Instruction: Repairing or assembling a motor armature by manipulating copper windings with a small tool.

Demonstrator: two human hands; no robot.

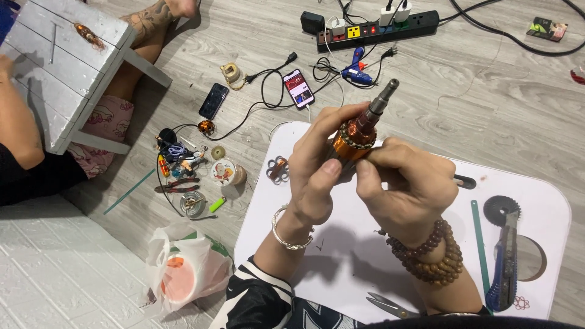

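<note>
Between both hands, above the white bench (536, 201) — one motor armature (359, 135), copper-wound, steel shaft pointing up and away. Left hand (320, 167) closed around its body; right hand (405, 183) closed on its near side, thumb pressed to the windings. Right of the right hand: utility knife (506, 259), toothed disc (502, 210), green strip (479, 240). Below it — scissors (390, 306). Left of the left hand, on the floor: plastic bag (183, 271), phone (298, 89).
</note>
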